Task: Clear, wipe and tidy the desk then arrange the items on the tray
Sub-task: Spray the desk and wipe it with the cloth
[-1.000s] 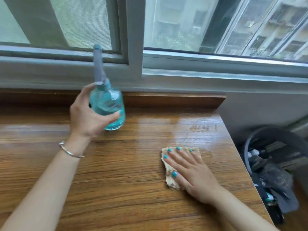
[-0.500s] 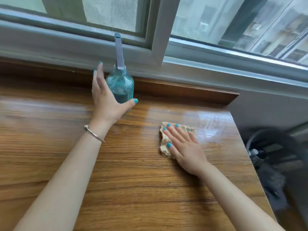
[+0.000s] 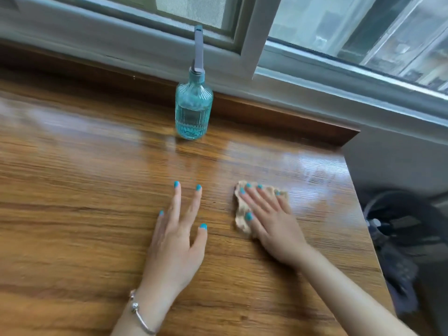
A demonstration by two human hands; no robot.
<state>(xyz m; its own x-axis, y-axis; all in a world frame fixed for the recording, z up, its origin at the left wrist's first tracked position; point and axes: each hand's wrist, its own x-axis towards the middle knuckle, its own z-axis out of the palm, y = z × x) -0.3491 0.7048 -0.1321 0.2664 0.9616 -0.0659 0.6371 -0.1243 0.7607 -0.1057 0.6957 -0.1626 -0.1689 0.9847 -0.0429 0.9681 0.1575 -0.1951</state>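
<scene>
Wooden desk (image 3: 72,190) shines damp at its far right. The right hand (image 3: 274,224) presses a tan cloth (image 3: 242,214) flat, fingers straight; the left hand (image 3: 174,248) rests open, holding nothing. The spray bottle (image 3: 193,112) stands upright far back. Long overlapping strokes under even pressure would wipe best.

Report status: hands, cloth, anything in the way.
Left hand open, flat on desk. Right hand open, pressing cloth. Spray bottle upright by back edge, clear of both.
</scene>
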